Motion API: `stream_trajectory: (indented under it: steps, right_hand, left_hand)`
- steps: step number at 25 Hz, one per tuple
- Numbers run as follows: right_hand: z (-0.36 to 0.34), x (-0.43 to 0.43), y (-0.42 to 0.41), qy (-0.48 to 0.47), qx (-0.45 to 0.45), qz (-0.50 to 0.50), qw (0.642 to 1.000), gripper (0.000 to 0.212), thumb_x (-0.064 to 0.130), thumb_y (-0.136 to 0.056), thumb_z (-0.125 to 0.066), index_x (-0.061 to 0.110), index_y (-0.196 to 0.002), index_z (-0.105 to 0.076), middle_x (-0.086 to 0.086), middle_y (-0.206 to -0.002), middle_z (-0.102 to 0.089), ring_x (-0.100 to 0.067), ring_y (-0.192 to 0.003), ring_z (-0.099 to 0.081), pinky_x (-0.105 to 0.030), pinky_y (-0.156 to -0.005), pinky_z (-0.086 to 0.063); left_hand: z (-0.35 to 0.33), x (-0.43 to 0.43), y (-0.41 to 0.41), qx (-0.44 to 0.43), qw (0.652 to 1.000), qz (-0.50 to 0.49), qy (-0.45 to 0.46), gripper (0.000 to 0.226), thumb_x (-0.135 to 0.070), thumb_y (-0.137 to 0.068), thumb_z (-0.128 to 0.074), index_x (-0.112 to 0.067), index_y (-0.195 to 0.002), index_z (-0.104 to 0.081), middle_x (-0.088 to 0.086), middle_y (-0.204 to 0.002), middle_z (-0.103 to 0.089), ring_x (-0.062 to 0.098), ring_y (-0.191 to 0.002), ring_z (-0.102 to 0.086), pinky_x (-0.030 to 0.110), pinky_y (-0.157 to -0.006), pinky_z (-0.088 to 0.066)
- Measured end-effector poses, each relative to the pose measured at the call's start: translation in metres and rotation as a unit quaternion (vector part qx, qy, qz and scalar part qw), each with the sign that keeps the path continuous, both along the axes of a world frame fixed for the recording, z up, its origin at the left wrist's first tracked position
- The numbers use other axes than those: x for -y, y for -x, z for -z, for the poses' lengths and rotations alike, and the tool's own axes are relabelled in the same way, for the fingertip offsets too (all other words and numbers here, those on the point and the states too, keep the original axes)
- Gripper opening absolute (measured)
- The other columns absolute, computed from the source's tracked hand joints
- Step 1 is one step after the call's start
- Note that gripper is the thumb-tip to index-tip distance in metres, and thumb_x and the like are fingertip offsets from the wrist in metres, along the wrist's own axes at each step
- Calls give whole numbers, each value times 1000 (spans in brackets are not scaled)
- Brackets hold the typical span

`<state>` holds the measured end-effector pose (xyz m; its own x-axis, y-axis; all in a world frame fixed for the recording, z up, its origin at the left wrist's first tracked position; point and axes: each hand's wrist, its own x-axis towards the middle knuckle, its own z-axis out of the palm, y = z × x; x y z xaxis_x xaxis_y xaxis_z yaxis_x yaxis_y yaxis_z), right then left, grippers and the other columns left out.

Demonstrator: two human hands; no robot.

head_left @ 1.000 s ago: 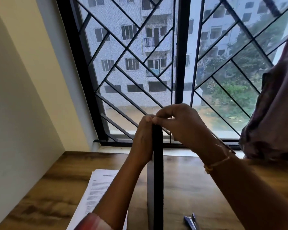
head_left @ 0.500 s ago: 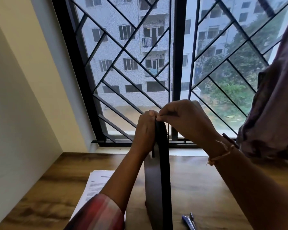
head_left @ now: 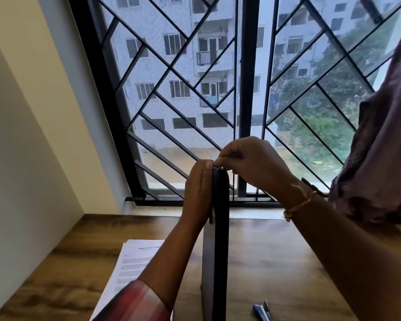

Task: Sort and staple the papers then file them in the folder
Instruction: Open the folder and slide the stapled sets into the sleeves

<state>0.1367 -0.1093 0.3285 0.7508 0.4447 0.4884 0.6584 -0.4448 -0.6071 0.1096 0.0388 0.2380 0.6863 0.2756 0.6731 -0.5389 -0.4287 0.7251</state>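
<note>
Folder (head_left: 220,239) pinch: left hand (head_left: 198,191), right hand (head_left: 252,163)

I see a matt dark folder (head_left: 220,228), white printed paper (head_left: 130,262), a wood-grain table (head_left: 276,256) — smooth, black metal window grille (head_left: 162,98).

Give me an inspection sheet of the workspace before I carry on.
Surface: wooden table.
Job's things: folder upright on edge; papers flat at its left; blue stapler, partly cut off, at its right.
Clutter: nothing seen.
Hands: left hand holds the folder's top; right hand pinches its top edge.
Cables: nothing seen.
Surroundings: window grille behind; wall at left; cloth hanging at right.
</note>
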Motion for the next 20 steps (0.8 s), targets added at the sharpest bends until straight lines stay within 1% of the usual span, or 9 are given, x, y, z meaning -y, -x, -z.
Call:
stream_trajectory:
  steps: [4,6,8,10,14,15,17,18,20]
  right_hand:
    - [0,-6,-2,17,19,10,1000,8,38,-84,-80,30,-84,-80,14,-73,-72,0,-76,-67,-33,-77,-57]
    - [-1,-6,-1,18,28,13,999,7,38,-85,-79,31,-85,-79,14,-73,-72,2,-75,-66,-30,-76,-56]
    - [-1,-6,3,15,37,16,999,7,38,-86,-79,31,-84,-79,14,-73,-72,2,-74,-66,-27,-73,-54]
    - [-1,-5,7,11,44,16,999,7,38,-86,-78,31,-84,-79,13,-72,-72,-1,-74,-65,-26,-72,-52]
    - [11,-2,18,-17,74,21,997,3,33,-88,-78,31,-85,-79,12,-73,-72,-3,-73,-67,-29,-74,-54]
    - [18,-3,22,-38,81,18,996,1,30,-87,-79,30,-87,-80,13,-77,-74,-1,-75,-68,-26,-75,-54]
    - [37,-4,28,-85,114,11,990,7,19,-86,-81,25,-90,-81,14,-93,-77,4,-86,-69,-18,-82,-53]
    - [47,-4,31,-104,134,5,986,9,14,-86,-81,21,-91,-81,11,-103,-76,4,-94,-69,-15,-87,-52]
    - [70,-5,38,-119,150,2,981,7,11,-87,-80,16,-92,-80,2,-122,-70,-1,-107,-67,-16,-94,-52]
  left_hand:
    - [3,-4,-3,5,1000,-14,0,28,-20,-108,-35,-14,-94,-58,-9,-83,-53,15,-80,-53,25,-73,-41]
    - [4,-6,-6,-2,1000,-16,-4,28,-21,-108,-34,-13,-93,-56,-8,-82,-52,14,-77,-52,26,-71,-40]
    - [4,-10,-11,-9,999,-30,-6,31,-26,-108,-33,-11,-92,-55,-5,-81,-52,18,-76,-52,32,-69,-42]
    - [4,-13,-15,-11,998,-54,-15,32,-32,-107,-30,-16,-92,-53,-3,-81,-53,21,-77,-53,39,-70,-44]
    - [4,-18,-22,-17,997,-68,-29,34,-38,-107,-26,-22,-89,-50,1,-80,-54,24,-76,-53,45,-70,-45]
    - [4,-20,-25,-18,997,-71,-26,36,-40,-107,-26,-21,-89,-50,2,-81,-55,25,-76,-53,48,-71,-46]
    - [5,-26,-29,-22,997,-76,-15,42,-43,-107,-26,-16,-91,-52,3,-82,-56,28,-78,-56,52,-73,-47]
    - [6,-27,-30,-25,997,-76,-10,43,-44,-107,-26,-14,-92,-53,4,-83,-57,29,-79,-57,52,-74,-48]
    - [5,-30,-31,-33,997,-68,2,44,-45,-106,-27,-12,-94,-54,7,-86,-59,29,-81,-58,52,-76,-49]
